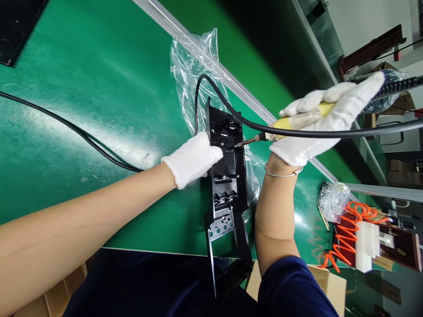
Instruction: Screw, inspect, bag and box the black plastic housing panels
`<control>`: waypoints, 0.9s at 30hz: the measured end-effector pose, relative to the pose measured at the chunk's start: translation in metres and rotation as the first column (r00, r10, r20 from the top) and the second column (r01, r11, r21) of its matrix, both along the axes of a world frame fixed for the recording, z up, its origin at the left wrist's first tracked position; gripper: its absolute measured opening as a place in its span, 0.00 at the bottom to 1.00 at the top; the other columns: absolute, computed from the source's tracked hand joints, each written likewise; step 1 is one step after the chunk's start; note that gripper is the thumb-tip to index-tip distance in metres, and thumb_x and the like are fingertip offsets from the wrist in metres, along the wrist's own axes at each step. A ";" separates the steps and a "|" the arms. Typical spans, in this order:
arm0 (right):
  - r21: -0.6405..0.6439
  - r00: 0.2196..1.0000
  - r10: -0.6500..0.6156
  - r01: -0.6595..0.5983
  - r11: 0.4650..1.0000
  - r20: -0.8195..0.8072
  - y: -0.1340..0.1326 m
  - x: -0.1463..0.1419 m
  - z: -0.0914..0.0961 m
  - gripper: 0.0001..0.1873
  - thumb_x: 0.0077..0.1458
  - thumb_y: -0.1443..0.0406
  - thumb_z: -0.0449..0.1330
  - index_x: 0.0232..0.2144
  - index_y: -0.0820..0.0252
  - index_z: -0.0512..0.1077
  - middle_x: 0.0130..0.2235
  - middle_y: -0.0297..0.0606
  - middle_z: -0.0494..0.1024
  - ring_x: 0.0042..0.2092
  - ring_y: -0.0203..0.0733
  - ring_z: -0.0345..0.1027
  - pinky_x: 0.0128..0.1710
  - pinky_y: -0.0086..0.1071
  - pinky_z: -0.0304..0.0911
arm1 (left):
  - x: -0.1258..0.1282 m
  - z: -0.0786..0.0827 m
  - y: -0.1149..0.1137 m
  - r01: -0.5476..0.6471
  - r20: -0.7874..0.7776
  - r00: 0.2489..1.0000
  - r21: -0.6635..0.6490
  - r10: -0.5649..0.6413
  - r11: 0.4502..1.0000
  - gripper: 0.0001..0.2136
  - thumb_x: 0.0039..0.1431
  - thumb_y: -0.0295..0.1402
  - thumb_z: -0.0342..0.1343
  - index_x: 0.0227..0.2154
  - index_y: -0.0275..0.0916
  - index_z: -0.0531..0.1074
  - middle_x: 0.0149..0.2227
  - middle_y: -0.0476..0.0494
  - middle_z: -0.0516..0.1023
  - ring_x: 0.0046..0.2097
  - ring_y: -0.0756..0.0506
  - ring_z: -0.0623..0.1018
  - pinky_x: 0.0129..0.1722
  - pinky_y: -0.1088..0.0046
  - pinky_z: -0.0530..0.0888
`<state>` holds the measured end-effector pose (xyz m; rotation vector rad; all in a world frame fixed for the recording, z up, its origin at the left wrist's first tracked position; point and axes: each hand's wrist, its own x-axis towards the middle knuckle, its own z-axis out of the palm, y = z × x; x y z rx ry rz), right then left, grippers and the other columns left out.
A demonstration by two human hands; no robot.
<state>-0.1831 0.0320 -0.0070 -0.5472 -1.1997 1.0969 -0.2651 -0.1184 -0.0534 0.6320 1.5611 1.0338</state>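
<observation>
A long black housing with screw posts and ribs lies across the green bench, its lower end extending past the bench edge. My left hand, in a white glove, is closed on the left side of the housing, thumb reaching inside. Wrapped in my gloved right hand is a yellow electric screwdriver. Its bit points left into the housing, close to my left thumb; whether it touches a screw cannot be made out. A black cable loops over the housing and crosses in front of the screwdriver.
Clear plastic film lies crumpled beyond the housing, over a metal rail. A black panel sits at the upper left. At the right are an orange coiled hose, a wrapped bundle and a white block. Cardboard boxes stand below the bench.
</observation>
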 end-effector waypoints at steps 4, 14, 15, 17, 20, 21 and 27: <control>-0.024 1.000 -0.023 0.023 0.999 0.008 -0.002 0.000 0.003 0.23 0.70 0.62 0.39 0.60 0.46 0.65 0.31 0.23 0.52 0.18 0.16 0.57 0.19 0.14 0.60 | 0.000 0.000 0.000 -0.003 -0.016 1.000 0.006 0.003 1.000 0.03 0.55 0.24 0.51 0.31 0.38 0.67 0.32 0.48 0.71 0.34 0.48 0.69 0.33 0.73 0.66; -0.060 0.999 -0.031 0.031 0.998 -0.008 -0.005 -0.003 0.006 0.20 0.71 0.60 0.38 0.54 0.44 0.66 0.31 0.25 0.52 0.18 0.17 0.55 0.17 0.15 0.57 | 0.001 0.002 0.001 -0.013 -0.027 1.000 0.004 0.013 1.000 0.05 0.56 0.23 0.51 0.32 0.37 0.69 0.34 0.47 0.72 0.35 0.48 0.69 0.33 0.73 0.65; -0.055 0.999 -0.024 0.023 0.998 -0.021 -0.005 -0.003 0.006 0.19 0.71 0.60 0.38 0.52 0.45 0.66 0.31 0.25 0.51 0.18 0.18 0.55 0.17 0.16 0.57 | 0.001 0.002 0.001 -0.015 -0.026 1.000 0.005 0.015 1.000 0.05 0.56 0.22 0.51 0.33 0.37 0.69 0.34 0.47 0.72 0.35 0.48 0.69 0.33 0.73 0.66; -0.040 0.999 -0.008 0.006 0.999 -0.052 -0.004 -0.004 0.005 0.15 0.71 0.61 0.40 0.48 0.46 0.65 0.30 0.25 0.51 0.17 0.20 0.55 0.15 0.17 0.57 | 0.001 0.003 0.001 -0.024 -0.024 0.999 -0.001 0.024 1.000 0.05 0.56 0.22 0.51 0.33 0.37 0.69 0.34 0.47 0.72 0.35 0.48 0.69 0.33 0.73 0.65; -0.030 0.999 -0.023 0.022 0.999 -0.045 -0.003 -0.004 0.005 0.13 0.70 0.61 0.41 0.46 0.45 0.64 0.29 0.26 0.51 0.17 0.21 0.55 0.12 0.18 0.56 | 0.001 0.003 0.002 -0.035 -0.018 0.999 -0.019 0.035 0.999 0.06 0.56 0.22 0.52 0.33 0.37 0.69 0.33 0.48 0.71 0.34 0.49 0.68 0.32 0.74 0.65; -0.031 0.999 -0.034 0.034 0.999 -0.025 -0.004 -0.004 0.006 0.13 0.70 0.61 0.40 0.46 0.44 0.64 0.30 0.26 0.51 0.17 0.21 0.55 0.12 0.18 0.56 | 0.001 0.003 0.002 -0.037 -0.014 0.999 -0.026 0.037 0.999 0.05 0.56 0.22 0.52 0.33 0.37 0.69 0.33 0.48 0.71 0.33 0.49 0.68 0.32 0.74 0.65; -0.001 0.995 -0.076 0.077 0.997 0.060 -0.007 -0.003 0.008 0.15 0.69 0.62 0.41 0.41 0.45 0.68 0.29 0.27 0.51 0.17 0.22 0.56 0.14 0.17 0.58 | 0.002 0.002 0.002 -0.032 -0.005 0.999 -0.005 0.032 0.999 0.06 0.57 0.21 0.51 0.32 0.37 0.68 0.33 0.49 0.72 0.33 0.50 0.68 0.32 0.75 0.65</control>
